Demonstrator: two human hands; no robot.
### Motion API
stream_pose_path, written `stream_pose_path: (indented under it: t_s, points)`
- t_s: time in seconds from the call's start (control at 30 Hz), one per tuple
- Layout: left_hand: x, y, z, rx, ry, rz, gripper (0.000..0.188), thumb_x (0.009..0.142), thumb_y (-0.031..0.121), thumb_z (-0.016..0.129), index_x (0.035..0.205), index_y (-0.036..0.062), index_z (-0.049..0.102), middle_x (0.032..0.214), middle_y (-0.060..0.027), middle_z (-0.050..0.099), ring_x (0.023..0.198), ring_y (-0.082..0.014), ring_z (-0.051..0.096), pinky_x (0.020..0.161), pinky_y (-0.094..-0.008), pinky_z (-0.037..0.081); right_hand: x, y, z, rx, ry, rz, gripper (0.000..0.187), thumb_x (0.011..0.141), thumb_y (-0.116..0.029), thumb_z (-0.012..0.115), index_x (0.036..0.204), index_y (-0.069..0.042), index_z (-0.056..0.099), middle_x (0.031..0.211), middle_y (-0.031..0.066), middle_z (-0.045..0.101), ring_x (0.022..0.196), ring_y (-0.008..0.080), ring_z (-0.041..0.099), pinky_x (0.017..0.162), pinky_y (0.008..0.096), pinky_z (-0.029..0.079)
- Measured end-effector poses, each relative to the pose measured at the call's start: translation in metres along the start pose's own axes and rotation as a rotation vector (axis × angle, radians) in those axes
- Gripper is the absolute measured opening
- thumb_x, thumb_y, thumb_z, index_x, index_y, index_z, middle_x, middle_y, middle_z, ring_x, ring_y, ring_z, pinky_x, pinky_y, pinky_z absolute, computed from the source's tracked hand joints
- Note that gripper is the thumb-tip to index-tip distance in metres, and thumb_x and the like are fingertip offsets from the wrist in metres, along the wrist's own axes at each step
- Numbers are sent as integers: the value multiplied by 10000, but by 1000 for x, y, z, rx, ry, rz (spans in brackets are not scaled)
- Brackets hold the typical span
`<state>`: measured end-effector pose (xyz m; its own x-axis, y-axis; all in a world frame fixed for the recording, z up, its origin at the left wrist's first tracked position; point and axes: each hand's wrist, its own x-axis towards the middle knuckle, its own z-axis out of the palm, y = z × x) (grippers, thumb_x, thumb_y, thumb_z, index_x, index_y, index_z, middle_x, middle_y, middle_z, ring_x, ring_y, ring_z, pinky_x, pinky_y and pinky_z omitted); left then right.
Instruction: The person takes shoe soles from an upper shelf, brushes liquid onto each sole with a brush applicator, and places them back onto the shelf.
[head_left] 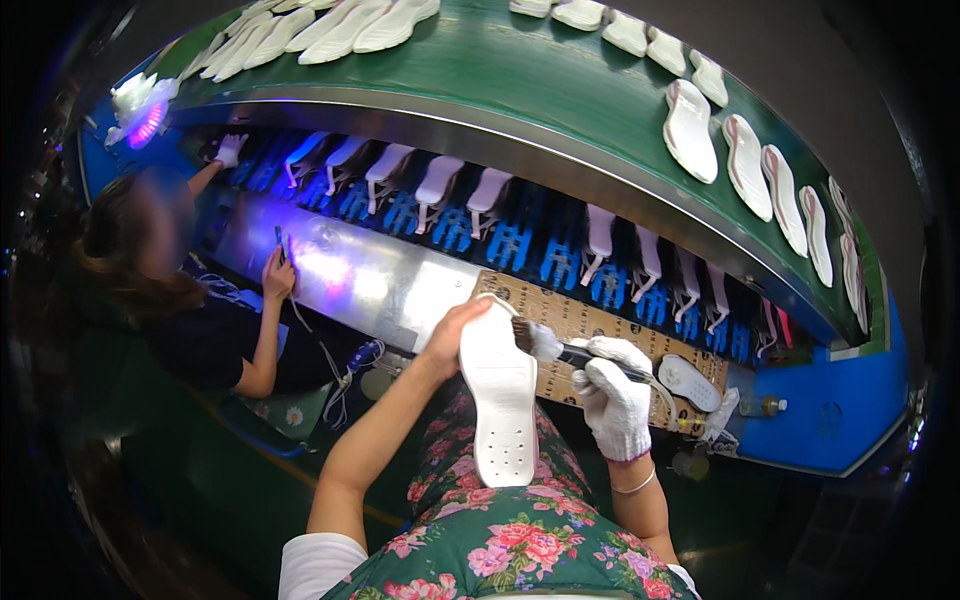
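Note:
My bare left hand (448,335) grips a white shoe sole (503,385) near its toe end, with the fingers at its left edge. The sole stands lengthwise over my lap, its heel end with small holes toward me. In a white glove, my right hand (612,395) is closed round the dark handle of a brush (578,354). The brush's dark bristles touch or nearly touch the sole's upper right edge. A hose or cord runs from the handle's back end. Beneath the sole lies my green floral apron (520,535).
Ahead, a green conveyor (560,95) carries several white soles. Below it, sandal-like straps hang on a row of blue holders (510,245). A cardboard sheet (570,305) holds another white sole (690,383); a bottle (762,405) lies at right. A co-worker (200,290) sits at left.

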<state>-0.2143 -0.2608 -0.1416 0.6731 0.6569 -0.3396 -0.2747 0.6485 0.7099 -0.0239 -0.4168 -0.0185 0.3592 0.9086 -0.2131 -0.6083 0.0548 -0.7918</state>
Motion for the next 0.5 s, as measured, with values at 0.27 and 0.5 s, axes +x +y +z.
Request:
stream_pose_path:
  t_s: [0.27, 0.5]
  points:
    - [-54, -89, 82, -457, -493, -268, 1071, 878, 866, 201, 1473, 1, 411, 1370, -266, 556, 1215, -436, 587, 1061, -540, 449, -17, -11, -38, -120, -2, -86, 197, 853, 34, 706, 1046, 59, 675, 900, 153, 717, 781, 200, 714, 698, 277, 580]
    - [-47, -81, 99, -725, -415, -286, 1227, 789, 944, 83, 1472, -21, 411, 1318, -265, 592, 1191, -469, 599, 1025, -562, 482, -16, -24, -37, -531, -31, -281, 174, 808, 24, 774, 977, 39, 733, 873, 77, 720, 770, 122, 676, 698, 261, 548]
